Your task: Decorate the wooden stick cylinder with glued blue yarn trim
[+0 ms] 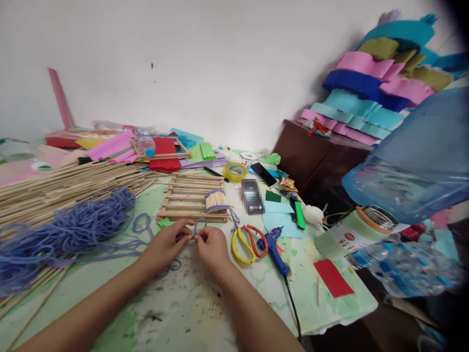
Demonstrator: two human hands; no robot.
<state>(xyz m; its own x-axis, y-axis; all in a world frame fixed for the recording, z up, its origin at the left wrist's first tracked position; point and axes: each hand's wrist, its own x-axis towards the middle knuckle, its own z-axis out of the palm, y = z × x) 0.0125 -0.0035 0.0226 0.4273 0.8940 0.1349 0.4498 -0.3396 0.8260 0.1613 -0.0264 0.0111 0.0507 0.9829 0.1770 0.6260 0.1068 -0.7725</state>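
Both hands busy — left hand [171,247] and right hand [212,248] nearly meet over the table [176,325], fingertips pinched on a thin blue-violet strand [200,222], bent in a small loop between them. Strand sits just nearside of the frame [183,215], a ladder-like rectangle of round wooden sticks; a small slatted panel [216,201], violet-trimmed, is at its right end.

Toward table's left side: soft tangled yarn [91,220] heaped on long thin rods [54,188], straight, pale wood.

Right of the hands: scissors [240,227], one yellow loop and one red, tips by the frame's near right corner; then blue plastic glue gun [274,247], black cord [292,300] running over the near edge. Round tape [235,171] further back; flat red sheet [333,277] near the right corner — smooth pale-green flask [348,233] at right edge.
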